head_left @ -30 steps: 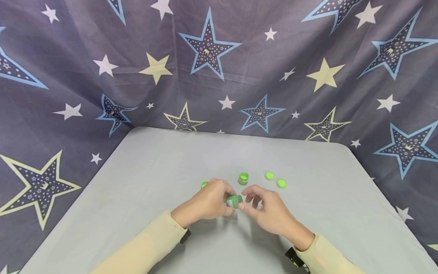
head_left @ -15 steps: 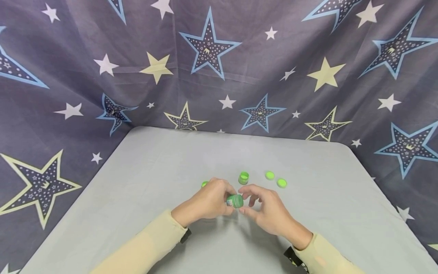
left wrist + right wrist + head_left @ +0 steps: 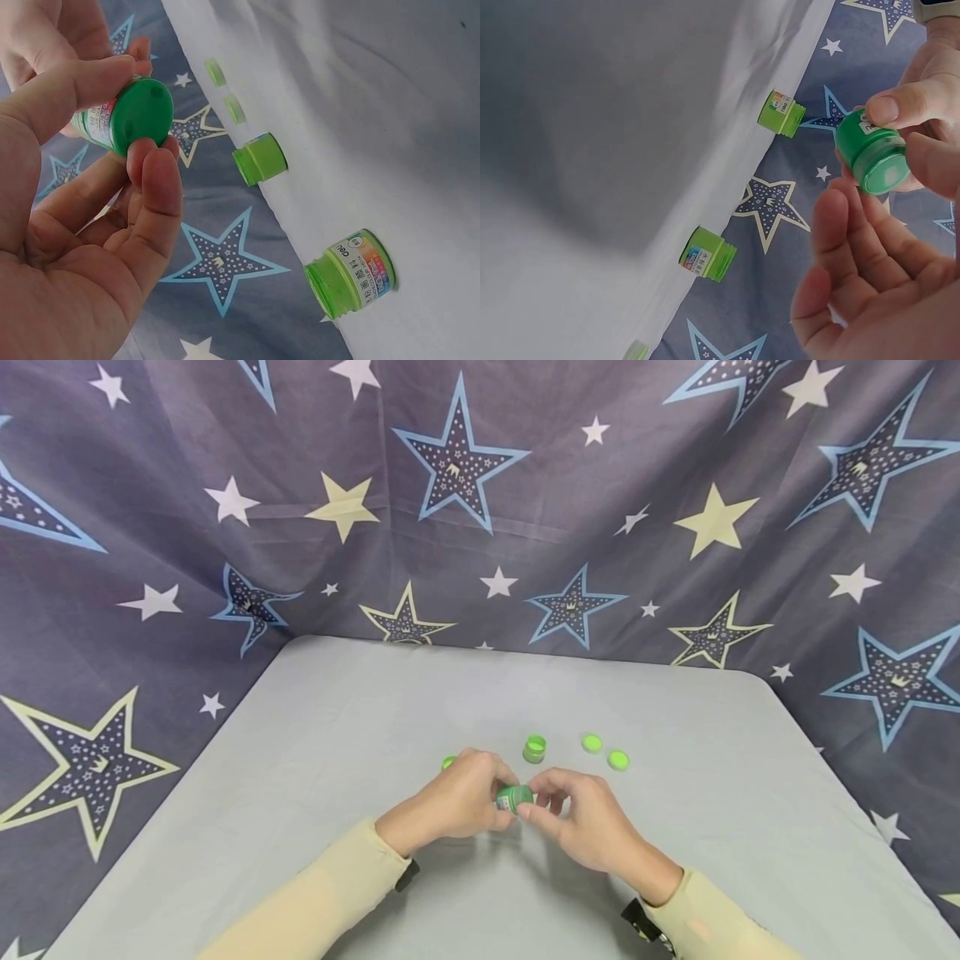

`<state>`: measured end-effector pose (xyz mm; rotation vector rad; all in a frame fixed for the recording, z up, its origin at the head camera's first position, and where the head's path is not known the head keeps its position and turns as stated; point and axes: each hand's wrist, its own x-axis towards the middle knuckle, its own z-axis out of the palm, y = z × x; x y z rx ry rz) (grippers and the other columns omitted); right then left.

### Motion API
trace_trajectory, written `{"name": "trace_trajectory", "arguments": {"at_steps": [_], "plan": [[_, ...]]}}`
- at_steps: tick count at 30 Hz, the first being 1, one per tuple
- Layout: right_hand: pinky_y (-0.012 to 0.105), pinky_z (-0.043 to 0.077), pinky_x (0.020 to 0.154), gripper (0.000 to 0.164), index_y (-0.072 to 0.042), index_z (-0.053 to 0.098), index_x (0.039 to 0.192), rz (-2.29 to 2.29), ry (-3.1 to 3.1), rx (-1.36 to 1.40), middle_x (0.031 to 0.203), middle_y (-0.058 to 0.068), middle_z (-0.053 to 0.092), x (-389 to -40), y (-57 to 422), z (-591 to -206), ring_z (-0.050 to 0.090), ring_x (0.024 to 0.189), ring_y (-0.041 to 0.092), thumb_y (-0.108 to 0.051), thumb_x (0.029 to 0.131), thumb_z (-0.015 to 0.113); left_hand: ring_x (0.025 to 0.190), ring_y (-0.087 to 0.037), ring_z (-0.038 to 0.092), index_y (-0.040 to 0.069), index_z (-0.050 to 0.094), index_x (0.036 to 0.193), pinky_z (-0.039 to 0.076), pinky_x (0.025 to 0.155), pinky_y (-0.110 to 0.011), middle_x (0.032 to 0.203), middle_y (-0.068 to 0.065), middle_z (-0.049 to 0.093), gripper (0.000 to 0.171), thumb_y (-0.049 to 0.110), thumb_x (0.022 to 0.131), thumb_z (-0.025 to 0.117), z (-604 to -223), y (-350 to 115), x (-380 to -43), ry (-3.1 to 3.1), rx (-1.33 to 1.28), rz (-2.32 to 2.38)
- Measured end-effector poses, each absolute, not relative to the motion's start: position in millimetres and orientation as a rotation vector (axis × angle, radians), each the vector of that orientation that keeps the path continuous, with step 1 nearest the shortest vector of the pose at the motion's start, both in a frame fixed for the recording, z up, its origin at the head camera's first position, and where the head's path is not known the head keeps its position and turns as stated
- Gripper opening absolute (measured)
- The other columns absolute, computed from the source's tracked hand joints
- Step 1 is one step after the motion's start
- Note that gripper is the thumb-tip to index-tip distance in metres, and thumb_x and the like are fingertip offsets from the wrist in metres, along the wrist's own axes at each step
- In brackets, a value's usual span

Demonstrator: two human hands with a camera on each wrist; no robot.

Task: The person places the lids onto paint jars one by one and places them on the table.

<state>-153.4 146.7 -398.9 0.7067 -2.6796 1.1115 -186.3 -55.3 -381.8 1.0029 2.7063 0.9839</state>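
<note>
My left hand (image 3: 459, 797) grips a dark green paint jar (image 3: 512, 799), tilted with one end toward my right hand (image 3: 592, 828). Thumb and fingertips of that right hand meet around the jar's near end. In the right wrist view, the paint jar (image 3: 859, 142) shows a paler green end close to the right thumb and fingers. The left wrist view has the jar's solid dark green end (image 3: 146, 112) facing the camera, with left fingers against it. Part of the label is covered by the left hand.
Beyond the hands stands a light green paint jar (image 3: 534, 750), uncapped. A second uncapped one (image 3: 447, 763) is partly hidden behind the left hand. Two light green lids (image 3: 592, 743) lie to the right on the grey tablecloth (image 3: 360, 710). A star-patterned curtain (image 3: 300, 435) hangs behind.
The right fingers spread slightly away from the jar's end half a second ago, and now close in on it again. The left hand and the jar stay nearly in place.
</note>
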Motion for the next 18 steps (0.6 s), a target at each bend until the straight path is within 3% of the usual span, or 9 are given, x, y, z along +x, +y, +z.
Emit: {"name": "trace_trajectory", "arguments": {"at_steps": [10, 18], "plan": [[0.024, 0.047, 0.058, 0.029, -0.029, 0.067, 0.079, 1.075, -2.784, 0.531, 0.068, -0.019, 0.061, -154.6, 146.4, -396.4, 0.055, 0.061, 0.003, -0.055, 0.088, 0.058, 0.068, -0.004, 0.056, 0.010, 0.074, 0.093, 0.049, 0.061, -0.018, 0.080, 0.010, 0.063, 0.024, 0.010, 0.069, 0.081, -382.2, -52.9, -186.7, 2.699, 0.984, 0.980], [0.028, 0.048, 0.059, 0.026, -0.024, 0.067, 0.097, 1.150, -2.667, 0.625, 0.079, -0.016, 0.062, -155.3, 149.1, -398.7, 0.057, 0.068, 0.006, -0.046, 0.083, 0.070, 0.065, -0.005, 0.055, 0.011, 0.074, 0.090, 0.048, 0.058, -0.019, 0.077, 0.010, 0.061, 0.021, 0.011, 0.070, 0.080, -380.9, -54.4, -187.0, 2.701, 0.980, 0.985]]}}
